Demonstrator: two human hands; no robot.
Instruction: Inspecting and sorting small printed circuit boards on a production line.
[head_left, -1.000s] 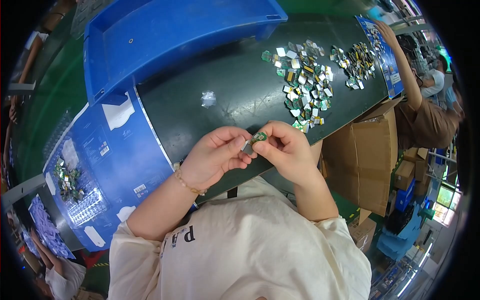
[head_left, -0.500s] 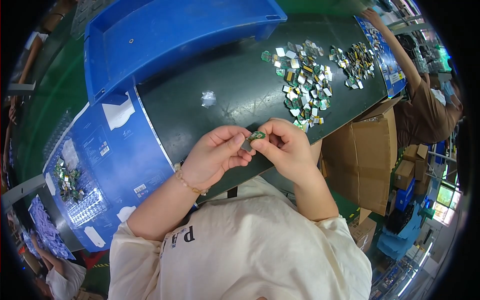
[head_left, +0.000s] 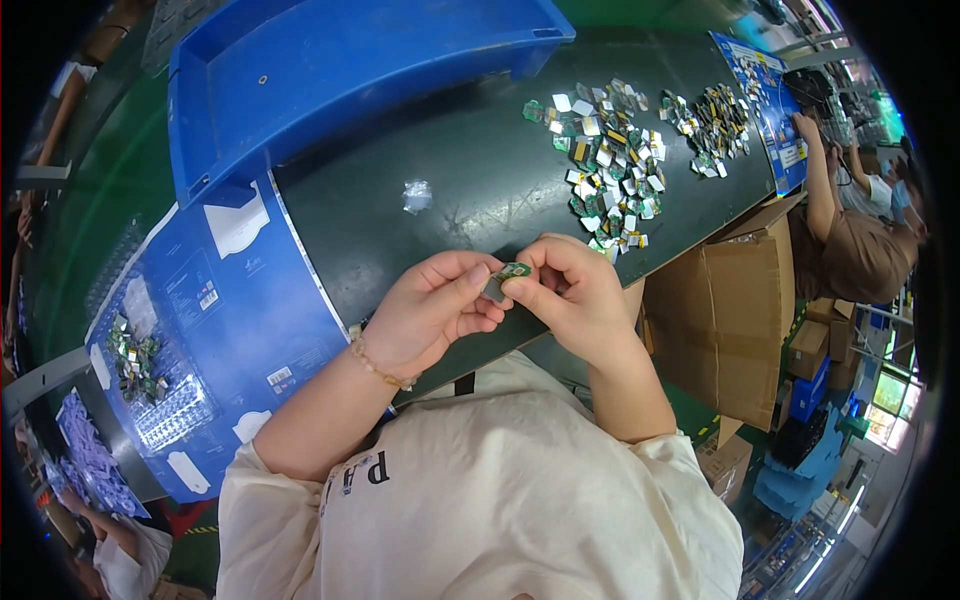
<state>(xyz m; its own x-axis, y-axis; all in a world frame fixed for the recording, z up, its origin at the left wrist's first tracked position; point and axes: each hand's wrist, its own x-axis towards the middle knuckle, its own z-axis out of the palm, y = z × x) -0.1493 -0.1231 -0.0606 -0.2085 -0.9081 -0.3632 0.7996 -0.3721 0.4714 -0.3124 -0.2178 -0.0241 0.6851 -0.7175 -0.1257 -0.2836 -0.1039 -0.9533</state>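
Between my two hands, just over the near edge of the dark green tabletop, is a small green circuit board (head_left: 516, 270) with a greyish flat piece (head_left: 493, 290) at its lower left. My left hand (head_left: 445, 300) pinches the grey piece between thumb and fingers. The thumb and forefinger of my right hand (head_left: 570, 295) grip the green board's right side. My fingers cover much of both pieces, so I cannot tell how they are joined. Farther right lies a heap of similar green boards with white and yellow parts (head_left: 615, 165).
A second heap (head_left: 712, 125) lies beyond the first. At the back left stands a large blue bin (head_left: 350, 90). A crumpled clear plastic scrap (head_left: 417, 196) lies mid-table. To the left is a blue printed sheet (head_left: 240, 330) bearing boards (head_left: 135, 360). Cardboard boxes (head_left: 715, 330) stand right; co-workers sit around.
My hands and the circuit board have hardly moved. At the right, the co-worker in brown has drawn an arm back from the table's far end toward the near side.
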